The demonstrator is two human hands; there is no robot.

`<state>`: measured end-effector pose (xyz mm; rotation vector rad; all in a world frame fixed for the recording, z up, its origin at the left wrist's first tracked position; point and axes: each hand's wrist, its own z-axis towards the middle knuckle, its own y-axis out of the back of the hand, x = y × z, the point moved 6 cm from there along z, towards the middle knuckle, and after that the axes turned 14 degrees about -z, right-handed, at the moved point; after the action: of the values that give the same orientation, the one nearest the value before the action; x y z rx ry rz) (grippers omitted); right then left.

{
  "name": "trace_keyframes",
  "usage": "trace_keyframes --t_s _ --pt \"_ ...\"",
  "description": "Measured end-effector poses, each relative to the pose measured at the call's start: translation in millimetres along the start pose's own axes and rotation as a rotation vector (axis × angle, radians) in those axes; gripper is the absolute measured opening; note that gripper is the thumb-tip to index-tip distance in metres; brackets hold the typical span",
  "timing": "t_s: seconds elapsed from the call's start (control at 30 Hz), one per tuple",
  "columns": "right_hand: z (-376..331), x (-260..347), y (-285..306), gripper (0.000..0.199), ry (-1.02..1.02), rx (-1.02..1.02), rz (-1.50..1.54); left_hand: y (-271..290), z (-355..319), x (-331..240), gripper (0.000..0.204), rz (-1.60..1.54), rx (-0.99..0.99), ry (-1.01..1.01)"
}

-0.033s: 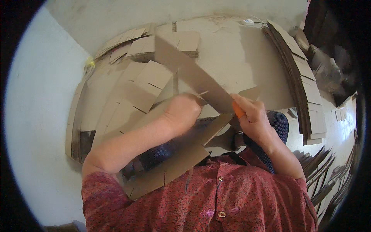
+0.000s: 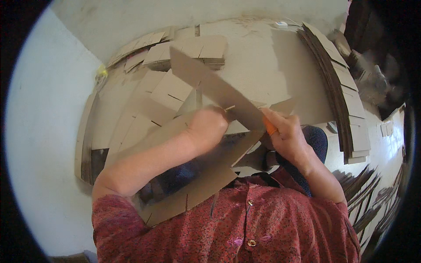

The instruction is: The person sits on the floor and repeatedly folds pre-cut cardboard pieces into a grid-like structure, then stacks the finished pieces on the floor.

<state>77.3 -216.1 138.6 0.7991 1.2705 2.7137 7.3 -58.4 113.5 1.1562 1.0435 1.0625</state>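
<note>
The left hand [image 2: 209, 127] is closed around the near edge of a long slotted cardboard strip [image 2: 184, 175] that runs from the lap up toward the middle of the view. It seems to pin the strip steady where a second strip [image 2: 215, 87] crosses it. That second strip slants up and away to the left, and its lower end sits between the two hands – apparently being fitted into a slot, judging by how the pieces meet edge to edge. The right hand [image 2: 287, 133] is curled shut at that joint, with something small and orange [image 2: 271, 128] showing at its fingers; what it is cannot be told.

Behind the hands, flat slotted cardboard pieces [image 2: 171, 90] lie spread and overlapping on the floor [image 2: 263, 57], within reach. A tall stack of cardboard sheets [image 2: 337, 87] curves along the right side – stored on edge, well apart from the work. No box or other container shows.
</note>
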Motion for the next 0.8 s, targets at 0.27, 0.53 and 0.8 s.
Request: trace_keyframes --t_s 0.27,0.53,0.8 --pt "-4.4 -11.0 -6.5 0.028 -0.061 0.120 -0.113 -18.5 7.5 21.9 0.014 -0.746 0.098 0.330" --pt "-0.1 -8.3 -1.5 0.028 -0.054 0.146 -0.121 -16.9 1.6 24.4 0.014 -0.523 -0.013 0.338" --pt "-10.2 -36.4 -23.5 0.022 -0.200 0.297 -0.193 -22.4 0.9 40.6 0.034 -1.491 -0.010 0.645"
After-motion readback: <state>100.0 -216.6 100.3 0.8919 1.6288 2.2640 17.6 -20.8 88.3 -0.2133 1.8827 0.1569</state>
